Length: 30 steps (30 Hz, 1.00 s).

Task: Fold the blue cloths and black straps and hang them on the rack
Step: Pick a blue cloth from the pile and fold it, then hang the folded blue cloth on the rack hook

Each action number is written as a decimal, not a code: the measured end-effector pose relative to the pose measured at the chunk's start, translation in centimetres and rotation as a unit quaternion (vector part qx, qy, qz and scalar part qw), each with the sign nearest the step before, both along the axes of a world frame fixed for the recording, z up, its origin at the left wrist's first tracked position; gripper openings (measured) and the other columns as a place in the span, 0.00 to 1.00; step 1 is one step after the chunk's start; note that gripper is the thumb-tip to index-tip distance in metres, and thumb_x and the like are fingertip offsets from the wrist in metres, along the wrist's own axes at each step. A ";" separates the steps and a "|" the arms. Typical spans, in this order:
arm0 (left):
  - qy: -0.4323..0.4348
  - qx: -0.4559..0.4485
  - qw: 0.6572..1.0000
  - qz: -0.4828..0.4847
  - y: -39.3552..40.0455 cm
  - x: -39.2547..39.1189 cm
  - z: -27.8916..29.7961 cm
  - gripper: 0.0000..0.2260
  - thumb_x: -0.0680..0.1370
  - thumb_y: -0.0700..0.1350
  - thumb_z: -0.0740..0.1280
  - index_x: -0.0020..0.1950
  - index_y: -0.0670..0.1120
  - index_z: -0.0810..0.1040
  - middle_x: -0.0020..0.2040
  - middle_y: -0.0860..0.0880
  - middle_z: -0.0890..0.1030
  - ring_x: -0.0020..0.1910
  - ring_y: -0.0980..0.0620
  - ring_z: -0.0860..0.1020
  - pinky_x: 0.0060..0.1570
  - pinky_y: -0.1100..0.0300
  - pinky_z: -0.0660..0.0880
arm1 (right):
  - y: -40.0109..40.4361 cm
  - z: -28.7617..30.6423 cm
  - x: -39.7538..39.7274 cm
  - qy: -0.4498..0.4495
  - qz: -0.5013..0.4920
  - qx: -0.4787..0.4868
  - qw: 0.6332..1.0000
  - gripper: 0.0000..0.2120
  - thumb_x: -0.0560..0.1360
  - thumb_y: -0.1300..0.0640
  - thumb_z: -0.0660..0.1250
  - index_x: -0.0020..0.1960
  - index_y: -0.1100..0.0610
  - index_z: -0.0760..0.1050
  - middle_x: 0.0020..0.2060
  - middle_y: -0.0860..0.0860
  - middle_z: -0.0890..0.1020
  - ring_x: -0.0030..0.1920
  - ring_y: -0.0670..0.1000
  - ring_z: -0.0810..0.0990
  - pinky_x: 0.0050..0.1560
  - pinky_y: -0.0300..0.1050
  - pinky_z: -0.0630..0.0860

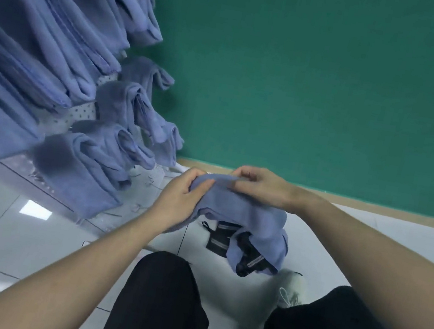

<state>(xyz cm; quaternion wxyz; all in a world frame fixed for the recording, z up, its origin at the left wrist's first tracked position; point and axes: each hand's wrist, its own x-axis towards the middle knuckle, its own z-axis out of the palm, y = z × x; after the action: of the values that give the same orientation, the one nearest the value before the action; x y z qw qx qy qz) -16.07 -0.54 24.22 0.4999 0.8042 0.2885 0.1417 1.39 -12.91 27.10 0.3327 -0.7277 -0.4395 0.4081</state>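
Fingers of both hands are pinching the top edge of one blue cloth [247, 215], the left hand [182, 191] curling round its near corner and the right hand [260, 184] clamping the far corner just beside it, so the fabric is hanging free below the fingertips and probably shaking out square for a fold. Directly beneath the dangling hem, black straps [222, 238] with pale stripes are lying on the white tiled floor [25, 241], waiting within easy reach of the hands; the hem is covering part of them. Up and to the left of the left hand's fingers, a rack [84, 110] is already carrying many folded cloths [56, 51], draped over its rungs so each hangs doubled. Judging by that, the cloth in hand is being readied to join them.
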 end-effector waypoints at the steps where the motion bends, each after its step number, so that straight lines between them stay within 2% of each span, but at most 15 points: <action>1: 0.000 -0.021 1.000 0.020 0.8 0.3 -0.8 0.08 0.83 0.48 0.64 0.47 0.45 0.77 0.40 0.52 0.80 0.36 0.62 0.74 0.38 0.67 0.71 | 1.1 -0.8 0.4 -0.002 0.007 -0.008 1.000 0.03 0.80 0.53 0.66 0.50 0.51 0.78 0.44 0.45 0.80 0.45 0.44 0.76 0.52 0.40 0.73; 6: -0.007 -0.071 0.995 0.070 4.7 1.2 -5.1 0.07 0.83 0.46 0.64 0.46 0.47 0.77 0.40 0.51 0.81 0.39 0.56 0.77 0.43 0.59 0.74 | 6.8 -4.3 2.3 -0.030 0.029 -0.016 0.999 0.05 0.81 0.56 0.62 0.48 0.52 0.76 0.43 0.45 0.79 0.47 0.47 0.75 0.46 0.37 0.71; 9: -0.007 -0.101 0.991 0.090 6.1 0.9 -7.3 0.06 0.84 0.46 0.62 0.50 0.48 0.77 0.40 0.54 0.83 0.40 0.57 0.80 0.44 0.62 0.76 | 9.9 -6.8 2.8 -0.034 0.051 -0.018 0.998 0.05 0.81 0.57 0.62 0.50 0.50 0.76 0.47 0.47 0.80 0.49 0.48 0.77 0.53 0.43 0.74; 12: 0.007 -0.121 0.987 0.107 6.8 0.4 -8.9 0.07 0.84 0.40 0.60 0.51 0.48 0.76 0.38 0.56 0.84 0.38 0.60 0.82 0.40 0.66 0.76 | 12.5 -9.0 3.0 -0.030 0.055 -0.007 0.998 0.07 0.81 0.56 0.62 0.46 0.46 0.75 0.44 0.43 0.80 0.48 0.47 0.77 0.51 0.43 0.72; 14: 0.011 -0.094 0.986 0.135 7.5 0.2 -10.4 0.07 0.84 0.40 0.60 0.51 0.49 0.75 0.38 0.59 0.83 0.38 0.62 0.80 0.39 0.70 0.74 | 14.1 -10.3 2.9 -0.027 0.063 0.004 0.998 0.07 0.80 0.58 0.63 0.47 0.49 0.76 0.44 0.45 0.80 0.48 0.47 0.76 0.51 0.43 0.71; 17: 0.015 -0.042 0.982 0.184 8.9 0.0 -13.1 0.02 0.84 0.45 0.61 0.53 0.49 0.72 0.47 0.51 0.79 0.44 0.62 0.76 0.42 0.71 0.70 | 16.6 -12.1 2.3 -0.022 0.084 0.026 0.996 0.05 0.80 0.59 0.64 0.51 0.53 0.78 0.45 0.46 0.80 0.49 0.48 0.76 0.52 0.45 0.72; 18: 0.010 -0.021 0.980 0.198 9.4 0.0 -13.8 0.03 0.84 0.48 0.61 0.54 0.49 0.71 0.51 0.48 0.76 0.46 0.61 0.75 0.46 0.69 0.71 | 17.4 -12.6 2.1 -0.022 0.089 0.033 0.995 0.05 0.80 0.60 0.64 0.52 0.56 0.78 0.46 0.48 0.81 0.50 0.49 0.77 0.53 0.46 0.72; 20: 0.002 0.057 0.972 0.226 10.1 -0.2 -15.1 0.11 0.81 0.52 0.59 0.58 0.47 0.72 0.57 0.48 0.71 0.55 0.59 0.70 0.57 0.67 0.67 | 19.0 -13.2 1.7 -0.020 0.100 0.050 0.994 0.05 0.80 0.61 0.64 0.53 0.57 0.79 0.47 0.49 0.81 0.50 0.49 0.77 0.55 0.47 0.73; 22: -0.008 0.117 0.962 0.246 10.4 -0.3 -16.1 0.21 0.81 0.53 0.56 0.65 0.39 0.72 0.64 0.49 0.65 0.65 0.60 0.64 0.67 0.68 0.60 | 20.4 -13.7 1.5 -0.014 0.113 0.059 0.992 0.06 0.80 0.61 0.65 0.52 0.53 0.78 0.47 0.47 0.80 0.51 0.49 0.78 0.58 0.48 0.73; 24: -0.022 0.145 0.961 0.233 10.8 -0.3 -16.7 0.19 0.82 0.50 0.56 0.64 0.36 0.71 0.66 0.48 0.63 0.68 0.64 0.61 0.70 0.71 0.56 | 21.4 -13.9 1.5 0.003 0.116 0.062 0.991 0.07 0.80 0.61 0.64 0.51 0.49 0.77 0.48 0.47 0.81 0.54 0.52 0.80 0.59 0.50 0.75; 25: -0.030 0.152 0.962 0.226 11.0 -0.2 -17.1 0.18 0.83 0.49 0.57 0.62 0.35 0.71 0.66 0.47 0.64 0.70 0.64 0.62 0.71 0.69 0.57 | 21.7 -14.1 1.7 0.014 0.115 0.065 0.991 0.08 0.80 0.62 0.64 0.51 0.49 0.77 0.48 0.47 0.81 0.54 0.52 0.80 0.58 0.49 0.75; 26: -0.028 0.147 0.962 0.228 11.3 0.0 -17.2 0.18 0.83 0.50 0.57 0.60 0.35 0.71 0.65 0.43 0.67 0.71 0.59 0.65 0.73 0.60 0.61 | 21.9 -14.2 1.8 0.022 0.112 0.070 0.991 0.08 0.80 0.62 0.64 0.52 0.50 0.77 0.47 0.47 0.81 0.53 0.51 0.80 0.57 0.48 0.76; 28: -0.030 0.116 0.958 0.259 12.1 0.4 -17.4 0.24 0.83 0.57 0.56 0.60 0.35 0.71 0.61 0.36 0.72 0.64 0.41 0.72 0.66 0.41 0.69 | 22.3 -14.4 2.0 0.035 0.108 0.080 0.990 0.08 0.80 0.64 0.64 0.52 0.52 0.77 0.45 0.46 0.80 0.50 0.48 0.79 0.54 0.44 0.76; 30: -0.041 0.110 0.944 0.309 12.5 0.4 -18.0 0.30 0.82 0.62 0.56 0.63 0.33 0.69 0.62 0.34 0.72 0.63 0.36 0.73 0.63 0.37 0.69 | 22.8 -14.2 2.0 0.043 0.110 0.086 0.989 0.08 0.79 0.64 0.64 0.50 0.52 0.76 0.43 0.44 0.80 0.47 0.46 0.78 0.51 0.39 0.74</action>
<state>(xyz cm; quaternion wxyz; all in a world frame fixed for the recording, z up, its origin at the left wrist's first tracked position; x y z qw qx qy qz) -15.67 11.98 6.24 0.3519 0.7190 0.4846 0.3526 3.39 9.84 12.85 0.3656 -0.6255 -0.5354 0.4341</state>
